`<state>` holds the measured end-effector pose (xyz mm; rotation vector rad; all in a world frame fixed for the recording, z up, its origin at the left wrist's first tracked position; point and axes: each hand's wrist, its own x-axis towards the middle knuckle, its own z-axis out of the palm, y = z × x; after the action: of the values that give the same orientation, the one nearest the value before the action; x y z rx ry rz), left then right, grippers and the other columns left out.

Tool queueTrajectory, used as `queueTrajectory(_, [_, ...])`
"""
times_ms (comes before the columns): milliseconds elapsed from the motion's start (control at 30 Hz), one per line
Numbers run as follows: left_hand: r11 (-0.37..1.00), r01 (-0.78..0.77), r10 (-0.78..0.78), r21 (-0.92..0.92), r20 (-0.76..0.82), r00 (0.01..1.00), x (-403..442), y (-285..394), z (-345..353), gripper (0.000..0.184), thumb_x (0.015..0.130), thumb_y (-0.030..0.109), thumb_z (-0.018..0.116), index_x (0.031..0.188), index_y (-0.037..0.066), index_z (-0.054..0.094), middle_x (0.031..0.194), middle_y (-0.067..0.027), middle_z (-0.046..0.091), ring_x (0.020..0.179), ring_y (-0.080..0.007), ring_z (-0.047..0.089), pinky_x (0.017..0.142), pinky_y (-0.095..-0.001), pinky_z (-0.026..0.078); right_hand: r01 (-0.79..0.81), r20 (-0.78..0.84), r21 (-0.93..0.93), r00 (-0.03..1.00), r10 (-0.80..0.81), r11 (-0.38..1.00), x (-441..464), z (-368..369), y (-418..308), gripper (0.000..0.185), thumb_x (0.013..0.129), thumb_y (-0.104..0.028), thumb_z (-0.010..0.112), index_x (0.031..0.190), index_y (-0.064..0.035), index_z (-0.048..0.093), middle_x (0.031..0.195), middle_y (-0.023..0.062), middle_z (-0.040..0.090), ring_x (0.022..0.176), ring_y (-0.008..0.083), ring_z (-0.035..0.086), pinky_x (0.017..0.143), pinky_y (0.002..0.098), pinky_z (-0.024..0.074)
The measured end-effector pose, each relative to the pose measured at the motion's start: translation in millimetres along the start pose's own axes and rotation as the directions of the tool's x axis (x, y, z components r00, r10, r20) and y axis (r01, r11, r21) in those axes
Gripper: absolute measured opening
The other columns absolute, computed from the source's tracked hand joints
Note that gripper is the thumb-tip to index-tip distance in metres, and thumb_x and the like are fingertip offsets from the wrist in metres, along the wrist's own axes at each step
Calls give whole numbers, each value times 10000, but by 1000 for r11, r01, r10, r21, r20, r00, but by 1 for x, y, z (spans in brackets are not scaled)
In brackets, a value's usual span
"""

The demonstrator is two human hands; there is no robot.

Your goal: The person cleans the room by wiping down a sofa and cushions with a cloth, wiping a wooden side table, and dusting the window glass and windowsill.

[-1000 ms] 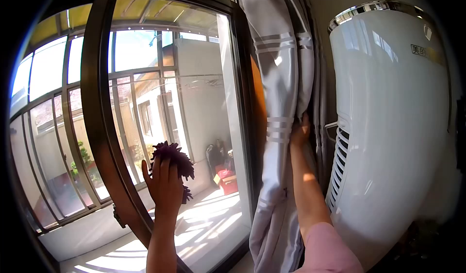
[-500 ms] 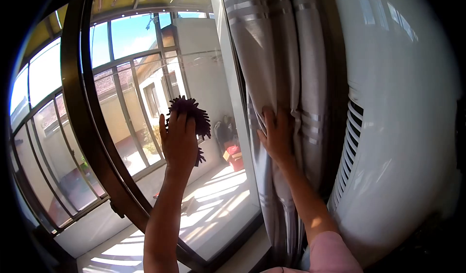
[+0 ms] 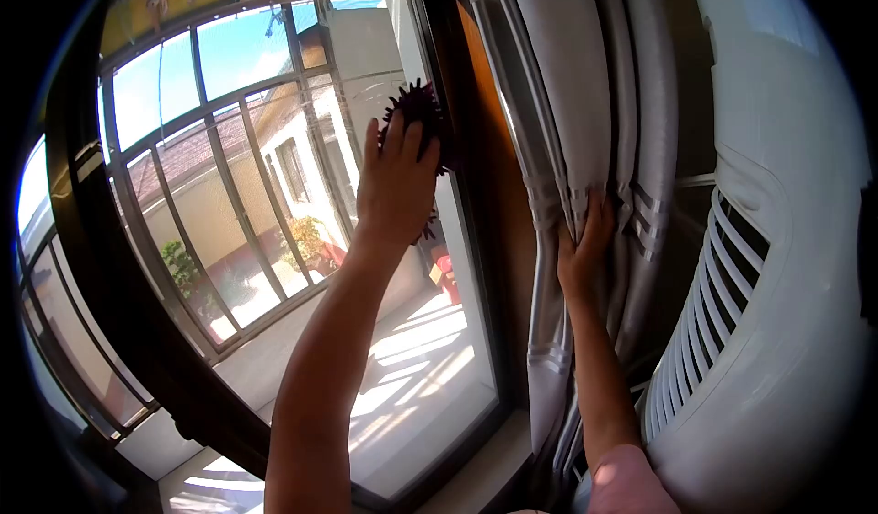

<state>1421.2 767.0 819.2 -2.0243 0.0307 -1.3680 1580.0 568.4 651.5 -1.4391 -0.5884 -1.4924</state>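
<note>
My left hand point(image 3: 398, 180) presses a dark purple, shaggy microfiber cloth point(image 3: 418, 116) against the window glass point(image 3: 366, 89), close to the right side of the frame. Its fingers lie over the cloth, which sticks out above and to the right of them. On the right, my right hand point(image 3: 586, 244) is closed on the folds of a grey curtain point(image 3: 562, 84) with shiny stripes. Part of that hand's fingers is hidden in the folds. An orange-brown wooden strip point(image 3: 489, 102) shows between the window frame and the curtain.
A tall white air conditioner point(image 3: 796, 331) with a slatted vent stands close to the right of the curtain. The dark window frame point(image 3: 137, 331) runs along the left. Beyond the glass are a red box point(image 3: 445, 276), plants point(image 3: 306, 240) and a building.
My left hand has moved up and right across the glass with the cloth. My right hand has gathered the curtain and drawn it right, uncovering the wooden strip.
</note>
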Motion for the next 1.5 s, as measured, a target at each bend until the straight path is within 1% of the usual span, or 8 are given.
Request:
queueTrajectory(233, [939, -314, 342, -137, 317, 884, -160, 110, 36, 411, 853, 229, 588, 1246, 132, 657, 1335, -73, 576, 1384, -275, 407, 1173, -520, 252, -24, -28, 30, 999, 25, 999, 3, -12, 0, 636, 893, -101, 706, 1454, -43, 413, 1470, 274, 357, 1341, 430, 414, 1080, 463, 415])
queueTrajectory(467, [982, -84, 90, 170, -28, 996, -48, -42, -48, 335, 843, 153, 609, 1151, 51, 690, 1275, -129, 600, 1335, -289, 464, 1163, -567, 252, -12, 14, 47, 1000, 12, 999, -4, -16, 6, 543, 983, -225, 595, 1458, -32, 416, 1505, 265, 287, 1346, 401, 403, 1084, 468, 403])
queueTrajectory(633, [661, 263, 37, 703, -380, 924, 60, -206, -123, 365, 911, 263, 632, 1206, 47, 645, 1325, -137, 582, 1357, -293, 445, 1159, -507, 275, 100, -14, -72, 995, -102, 992, -1, -25, 1, 477, 987, -195, 599, 1410, -12, 472, 1490, 287, 336, 1371, 458, 351, 1112, 532, 325])
queueTrajectory(733, [743, 343, -208, 574, -289, 935, 97, -208, -123, 396, 930, 316, 615, 1195, 22, 629, 1353, -142, 564, 1360, -301, 437, 1148, -480, 303, 191, -52, -143, 978, -200, 971, -2, -27, 2, 452, 970, -163, 626, 1377, -7, 502, 1485, 294, 343, 1339, 466, 393, 1072, 518, 385])
queueTrajectory(1033, [908, -253, 259, 333, 26, 966, 133, -70, 16, 442, 946, 380, 556, 1310, 133, 594, 1373, -77, 551, 1364, -267, 420, 1174, -452, 261, 377, 28, -131, 926, -377, 917, -3, 5, -5, 433, 955, -168, 644, 1368, -142, 517, 1395, 282, 446, 1297, 462, 451, 1080, 574, 376])
queueTrajectory(1233, [878, -128, 198, 461, -107, 974, 126, -128, -39, 227, 935, 292, 595, 1076, 197, 744, 1385, -35, 561, 1393, -246, 408, 1164, -465, 295, 255, 65, -57, 966, -251, 965, -5, 11, 23, 455, 962, -84, 621, 1402, -92, 503, 1448, 271, 397, 1317, 427, 463, 1055, 497, 458])
queueTrajectory(1267, [775, -190, 213, 603, 35, 977, 117, -144, -66, 419, 893, 244, 609, 1267, 56, 600, 1324, -93, 573, 1344, -263, 442, 1123, -484, 327, 238, 47, -26, 970, -237, 971, -9, 15, 29, 467, 960, -85, 627, 1408, -83, 496, 1461, 271, 375, 1326, 414, 459, 1050, 497, 462])
queueTrajectory(1500, [915, 49, 14, 401, -154, 988, 57, -192, -165, 426, 897, 218, 569, 1253, -15, 587, 1273, -224, 580, 1229, -384, 502, 1056, -467, 397, 270, 3, -39, 963, -270, 962, -1, 16, 30, 472, 950, -106, 644, 1401, -85, 506, 1446, 252, 376, 1327, 404, 451, 1075, 501, 452])
